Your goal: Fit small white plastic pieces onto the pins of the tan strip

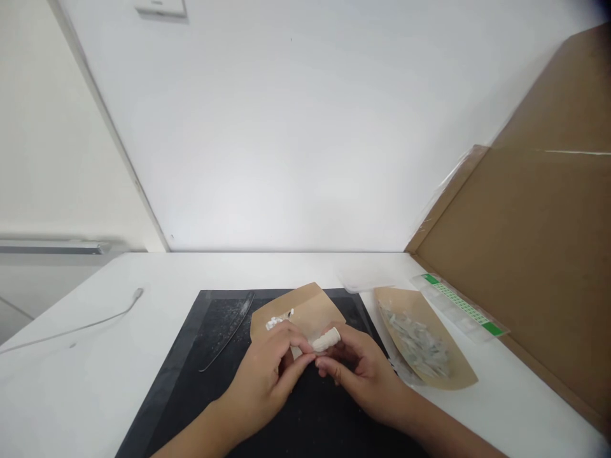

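My left hand (270, 366) and my right hand (365, 369) meet over the black mat (191, 381), fingertips pinched together. Both are closed around something small and pale that I cannot make out. A whitish finger cot (327, 340) with a rolled rim covers a fingertip of my right hand. Just beyond my hands lies a brown paper tray (305, 299) with small white pieces (279, 320) on its left part. Left of it, a thin, curved, dark tool (228, 337) rests on the mat beside pale crumbs.
To the right, another brown tray (396, 299) holds many pale translucent pieces (422, 343). A clear plastic case with a green label strip (463, 305) lies beside a cardboard panel (539, 254). A grey cable (95, 326) crosses the white table at left. A white wall (286, 159) stands behind.
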The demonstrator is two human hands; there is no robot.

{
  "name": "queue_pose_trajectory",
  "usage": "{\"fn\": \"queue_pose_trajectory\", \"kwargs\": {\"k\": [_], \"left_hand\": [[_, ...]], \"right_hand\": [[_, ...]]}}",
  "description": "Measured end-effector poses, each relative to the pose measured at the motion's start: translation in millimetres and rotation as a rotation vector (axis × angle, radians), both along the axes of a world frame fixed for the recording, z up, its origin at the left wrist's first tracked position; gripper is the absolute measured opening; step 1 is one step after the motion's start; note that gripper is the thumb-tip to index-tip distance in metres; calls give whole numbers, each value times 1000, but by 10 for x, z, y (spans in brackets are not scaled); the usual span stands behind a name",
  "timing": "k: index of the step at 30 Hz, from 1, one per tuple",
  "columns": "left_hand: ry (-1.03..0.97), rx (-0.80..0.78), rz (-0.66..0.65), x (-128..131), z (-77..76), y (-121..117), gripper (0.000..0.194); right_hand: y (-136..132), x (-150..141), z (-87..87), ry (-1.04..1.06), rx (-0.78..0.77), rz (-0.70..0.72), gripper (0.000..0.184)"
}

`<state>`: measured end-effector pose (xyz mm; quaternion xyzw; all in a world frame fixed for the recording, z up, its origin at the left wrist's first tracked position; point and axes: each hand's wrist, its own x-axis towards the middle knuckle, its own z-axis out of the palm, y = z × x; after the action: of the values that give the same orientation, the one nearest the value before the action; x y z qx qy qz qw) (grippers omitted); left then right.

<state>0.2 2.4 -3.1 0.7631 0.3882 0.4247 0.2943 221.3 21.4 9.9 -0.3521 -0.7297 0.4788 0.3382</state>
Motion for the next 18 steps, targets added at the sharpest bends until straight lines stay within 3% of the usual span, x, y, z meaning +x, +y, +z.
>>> {"fn": "queue_pose_trajectory", "kwargs": {"k": [4,12,18], "left_hand": [[17,128,-48,-23,18,-6,11],[-75,164,-113,-40,-22,46,12],[-134,224,-133,-47,-54,88,10]], "right_hand": [[23,3,-30,51,-38,15,16],[65,0,-29,-93,206,-45,18],[86,-2,-34,-95,277,-37,11]]}}
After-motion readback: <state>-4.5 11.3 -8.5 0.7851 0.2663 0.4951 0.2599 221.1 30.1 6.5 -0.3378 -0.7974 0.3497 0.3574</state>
